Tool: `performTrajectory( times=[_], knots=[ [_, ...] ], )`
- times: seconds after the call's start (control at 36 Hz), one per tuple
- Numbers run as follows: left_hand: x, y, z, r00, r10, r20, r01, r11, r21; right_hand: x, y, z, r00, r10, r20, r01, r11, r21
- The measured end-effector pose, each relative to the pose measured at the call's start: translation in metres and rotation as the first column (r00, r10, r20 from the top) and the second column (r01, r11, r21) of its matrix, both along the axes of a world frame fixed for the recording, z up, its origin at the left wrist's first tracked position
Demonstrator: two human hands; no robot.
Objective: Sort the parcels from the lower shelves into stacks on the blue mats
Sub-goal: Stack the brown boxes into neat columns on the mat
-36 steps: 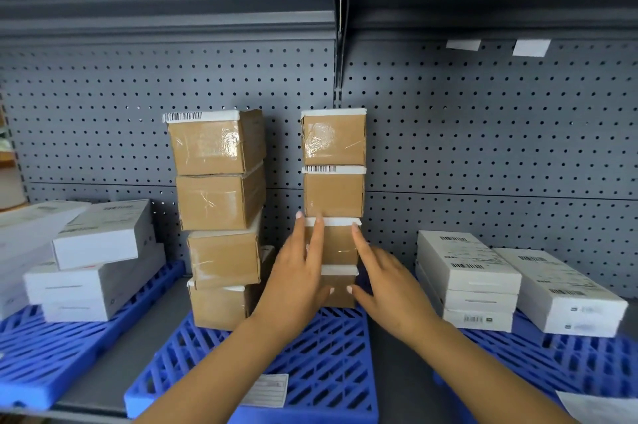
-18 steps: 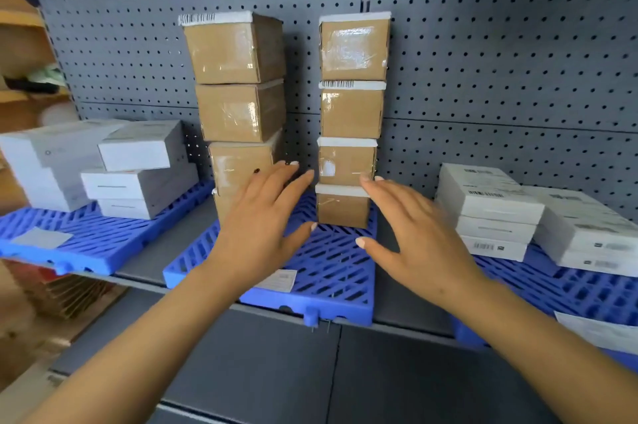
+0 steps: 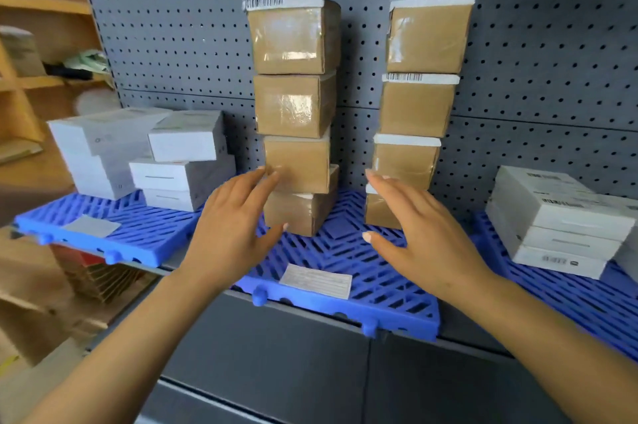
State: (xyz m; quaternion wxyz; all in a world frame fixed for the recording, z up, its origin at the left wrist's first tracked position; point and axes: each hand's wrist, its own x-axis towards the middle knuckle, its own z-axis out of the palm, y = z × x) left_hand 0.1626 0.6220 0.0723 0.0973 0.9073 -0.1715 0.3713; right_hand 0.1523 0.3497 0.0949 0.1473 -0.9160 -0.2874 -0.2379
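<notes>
Two tall stacks of brown taped parcels stand on the middle blue mat (image 3: 348, 251): the left stack (image 3: 295, 105) and the right stack (image 3: 419, 105), each several boxes high. My left hand (image 3: 231, 233) hovers open in front of the left stack's lower boxes, fingers spread, holding nothing. My right hand (image 3: 417, 237) is open in front of the right stack's bottom box, partly hiding it. White boxes are stacked on the left blue mat (image 3: 138, 233) and on the right blue mat (image 3: 566, 289).
A grey pegboard wall (image 3: 552, 78) backs the shelf. A white label (image 3: 316, 280) lies on the middle mat's front, and a grey card (image 3: 91, 226) on the left mat. Wooden shelving (image 3: 38, 43) stands at the far left. A dark panel (image 3: 276, 354) lies under the shelf edge.
Both hands have drawn back from the right brown stack and spread apart. The view has dropped and pulled away, showing the shelf's front edge and the panel below.
</notes>
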Motion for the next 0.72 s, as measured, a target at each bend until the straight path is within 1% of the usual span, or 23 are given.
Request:
performTrajectory(
  times=[0.14,0.22,0.39,0.56,0.72],
  knots=[
    [0.022,0.027,0.006,0.996,-0.076,-0.035,0.074,0.996,-0.05,0.017,0.036,0.009,1.0,-0.027,0.001,0.026,0.999,0.018],
    [0.034,0.038,0.012,0.989,-0.143,-0.038,0.138,0.985,-0.103,0.026,0.058,0.012,0.999,-0.047,-0.008,0.047,0.996,0.074],
    [0.059,0.051,0.014,0.948,-0.316,-0.036,0.309,0.943,-0.125,0.043,0.095,0.012,0.993,-0.114,0.014,0.11,0.98,0.165],
    [0.074,0.055,0.015,0.886,-0.455,-0.093,0.437,0.885,-0.161,0.053,0.116,0.005,0.97,-0.239,0.041,0.232,0.964,0.132],
    [0.086,0.057,0.012,0.811,-0.572,-0.125,0.532,0.809,-0.25,0.057,0.121,-0.001,0.955,-0.294,0.036,0.289,0.952,0.1]
  ],
)
